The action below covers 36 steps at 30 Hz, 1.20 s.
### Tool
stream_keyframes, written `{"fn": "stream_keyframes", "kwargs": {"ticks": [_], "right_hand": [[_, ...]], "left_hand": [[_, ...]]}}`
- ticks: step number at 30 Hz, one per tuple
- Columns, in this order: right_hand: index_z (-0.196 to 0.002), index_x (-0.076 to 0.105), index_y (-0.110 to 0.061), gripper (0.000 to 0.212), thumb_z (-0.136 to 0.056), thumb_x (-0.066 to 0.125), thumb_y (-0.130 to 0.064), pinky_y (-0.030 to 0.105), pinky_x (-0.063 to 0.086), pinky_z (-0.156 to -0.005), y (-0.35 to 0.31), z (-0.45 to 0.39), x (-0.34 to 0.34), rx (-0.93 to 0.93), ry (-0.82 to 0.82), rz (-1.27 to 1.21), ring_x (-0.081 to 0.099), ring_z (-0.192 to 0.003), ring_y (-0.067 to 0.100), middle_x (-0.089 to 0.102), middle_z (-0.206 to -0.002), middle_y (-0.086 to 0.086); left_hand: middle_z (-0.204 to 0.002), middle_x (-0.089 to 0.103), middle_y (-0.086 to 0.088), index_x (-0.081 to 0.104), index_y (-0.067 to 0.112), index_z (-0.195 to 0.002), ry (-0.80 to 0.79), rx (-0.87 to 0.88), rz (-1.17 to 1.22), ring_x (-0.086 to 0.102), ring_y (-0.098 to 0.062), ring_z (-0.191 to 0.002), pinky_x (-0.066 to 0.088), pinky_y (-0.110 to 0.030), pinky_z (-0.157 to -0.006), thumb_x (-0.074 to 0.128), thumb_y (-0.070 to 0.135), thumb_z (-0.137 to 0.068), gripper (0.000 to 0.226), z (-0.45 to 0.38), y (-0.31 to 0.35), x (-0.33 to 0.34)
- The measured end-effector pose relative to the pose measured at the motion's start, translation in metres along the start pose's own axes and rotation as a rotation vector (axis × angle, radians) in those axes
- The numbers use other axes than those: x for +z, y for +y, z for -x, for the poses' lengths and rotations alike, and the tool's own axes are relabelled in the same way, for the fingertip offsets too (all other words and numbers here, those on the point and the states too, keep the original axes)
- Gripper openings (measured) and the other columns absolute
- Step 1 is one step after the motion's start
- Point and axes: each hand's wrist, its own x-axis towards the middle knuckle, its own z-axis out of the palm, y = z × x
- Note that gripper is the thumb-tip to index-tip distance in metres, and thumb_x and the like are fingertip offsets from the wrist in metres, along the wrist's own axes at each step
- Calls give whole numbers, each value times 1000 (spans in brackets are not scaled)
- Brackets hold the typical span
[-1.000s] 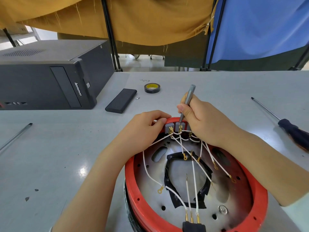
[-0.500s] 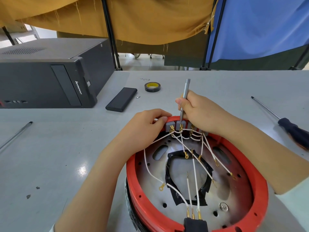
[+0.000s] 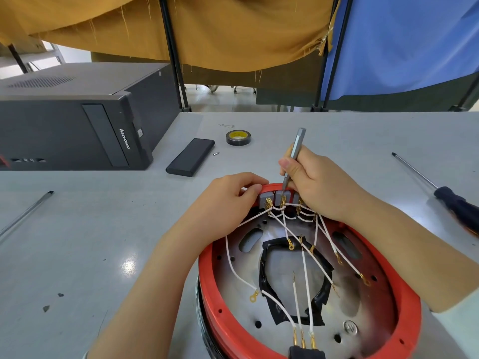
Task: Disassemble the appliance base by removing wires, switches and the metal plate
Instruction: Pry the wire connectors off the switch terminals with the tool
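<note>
The red appliance base [image 3: 207,288] lies tilted on the table in front of me, with a metal plate [image 3: 363,301] inside and a black-taped opening at its middle. White wires [image 3: 305,275] with gold terminals run from grey switches [image 3: 267,197] at the far rim. My left hand [image 3: 228,200] grips the far rim beside the switches. My right hand [image 3: 316,185] holds a slim grey screwdriver [image 3: 294,151] upright, its tip on the middle switch's terminal.
A black computer tower [image 3: 77,120] lies at the left. A black flat case [image 3: 190,156], a small bit and a roll of black tape [image 3: 238,137] sit beyond the base. A large screwdriver [image 3: 440,193] lies at the right, a thin rod [image 3: 26,213] at the left.
My right hand has raised and tilted the grey screwdriver more upright over the switches. My left hand stays on the rim.
</note>
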Motion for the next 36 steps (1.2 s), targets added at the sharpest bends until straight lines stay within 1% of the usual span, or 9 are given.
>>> {"fn": "stream_keyframes", "kwargs": {"ticks": [6,9,12,16,19,21,27,31,36], "right_hand": [[-81,43,-32,22,-100,33,-38,24,38,-61,-2,-9,-1,107,-49,-18,49,-59,1,49,-66,-13],[-80,45,-28,25,-101,34,-38,22,33,-57,-3,-19,0,182,-108,-32,45,-57,2,50,-69,-10],[-80,47,-25,29,-101,34,-40,22,28,-52,-4,-23,-1,221,-134,-17,39,-49,4,45,-60,-6],[-83,47,-26,25,-101,34,-38,22,39,-61,-2,-15,0,189,-65,-73,53,-59,3,50,-69,-9],[-85,46,-23,23,-101,34,-34,16,36,-46,-3,-7,-8,189,-89,-221,44,-37,1,49,-62,-4],[-86,47,-23,22,-100,35,-34,17,36,-41,-3,0,-12,169,-82,-249,40,-34,3,50,-57,-2],[-85,49,-21,22,-99,37,-33,16,34,-47,4,17,-2,106,90,-311,46,-40,4,55,-57,-4],[-86,50,-21,23,-98,38,-36,24,36,-54,5,16,-1,112,74,-264,47,-43,3,57,-59,-3],[-84,46,-31,19,-98,36,-38,23,36,-56,3,17,-1,69,60,-170,50,-47,1,57,-62,-3]], "left_hand": [[-107,66,18,63,36,-113,-6,-4,1,57,3,-94,39,-7,-76,43,29,-99,26,0,1,-1],[-105,67,17,64,36,-112,-5,-10,7,57,5,-91,37,-3,-74,43,28,-99,25,1,2,-1],[-105,67,17,64,36,-112,-7,-14,9,57,5,-90,37,-3,-74,43,28,-99,25,1,2,-1],[-109,66,18,63,35,-113,-9,-13,16,58,2,-97,39,-8,-81,43,28,-99,25,1,2,-1],[-109,65,19,63,36,-112,-10,-17,12,57,3,-95,38,-7,-79,43,29,-99,25,1,2,-1],[-107,65,20,63,38,-111,-10,-22,2,56,6,-92,37,-4,-76,43,30,-99,25,0,1,-1],[-104,66,22,64,39,-110,-1,-20,9,57,8,-93,38,-5,-77,45,31,-98,24,1,1,-1],[-106,66,21,64,38,-110,-3,-13,-4,58,5,-95,38,-5,-78,45,30,-98,24,1,1,-1],[-106,66,21,64,38,-110,2,-13,-11,58,4,-96,39,-8,-80,45,30,-98,23,1,1,-1]]}}
